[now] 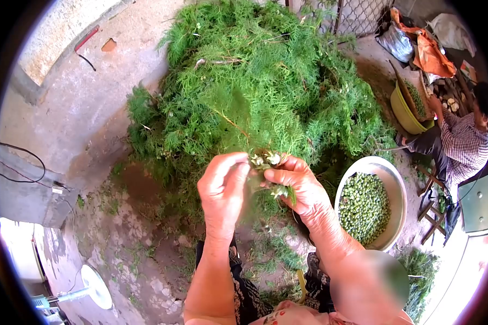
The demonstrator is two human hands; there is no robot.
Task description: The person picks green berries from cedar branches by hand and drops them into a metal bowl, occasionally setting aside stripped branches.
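An evergreen sprig with a cluster of pale green cones (267,159) is between my two hands, over a large heap of feathery green branches (265,81). My right hand (303,189) is closed on the sprig, its thumb pressed against the cones. At the cluster's left side, my left hand (222,187) has thumb and fingers drawn together in a pinch. What lies between those fingertips is hard to see. Some foliage just above is smeared by motion. Beside my right forearm stands a pale metal basin (398,208) with many small green cones (363,208) in it.
At the right a seated person (466,141) reaches toward a yellow tub (401,111). A small wooden stool (432,222) stands near that person. An orange sack (431,51) lies at the back right. A white fan (96,287) is at the lower left, near a black cable (38,162).
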